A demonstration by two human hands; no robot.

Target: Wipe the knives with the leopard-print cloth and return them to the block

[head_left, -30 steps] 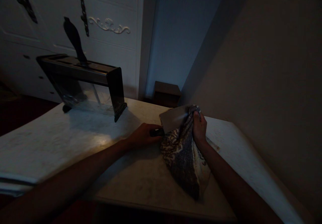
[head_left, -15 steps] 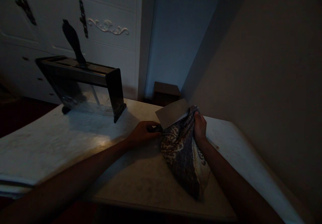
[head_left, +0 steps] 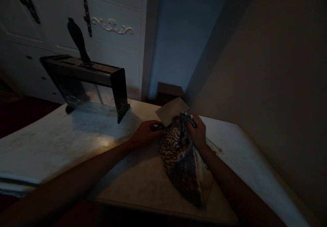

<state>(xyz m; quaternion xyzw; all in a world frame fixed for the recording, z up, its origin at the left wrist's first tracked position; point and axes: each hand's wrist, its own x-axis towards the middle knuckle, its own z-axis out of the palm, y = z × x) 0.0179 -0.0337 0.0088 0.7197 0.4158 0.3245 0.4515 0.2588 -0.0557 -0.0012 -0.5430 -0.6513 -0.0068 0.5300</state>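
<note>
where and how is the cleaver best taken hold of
Probably by its dark handle, from the left, as the left grip has it: the handle points left, while the wide blade slants up to the right, its near side crowded by the cloth. Which edge is sharp I can't tell.

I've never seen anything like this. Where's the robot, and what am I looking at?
There's no robot here: these are a person's bare hands, seen by a camera worn on the head, looking forward and down. The left hand holds a broad-bladed cleaver by its dark handle. The right hand grips a bunched, patterned cloth near the blade; it's too dim to tell whether they touch. On the pale table stands a knife block, one black handle sticking up.
</note>
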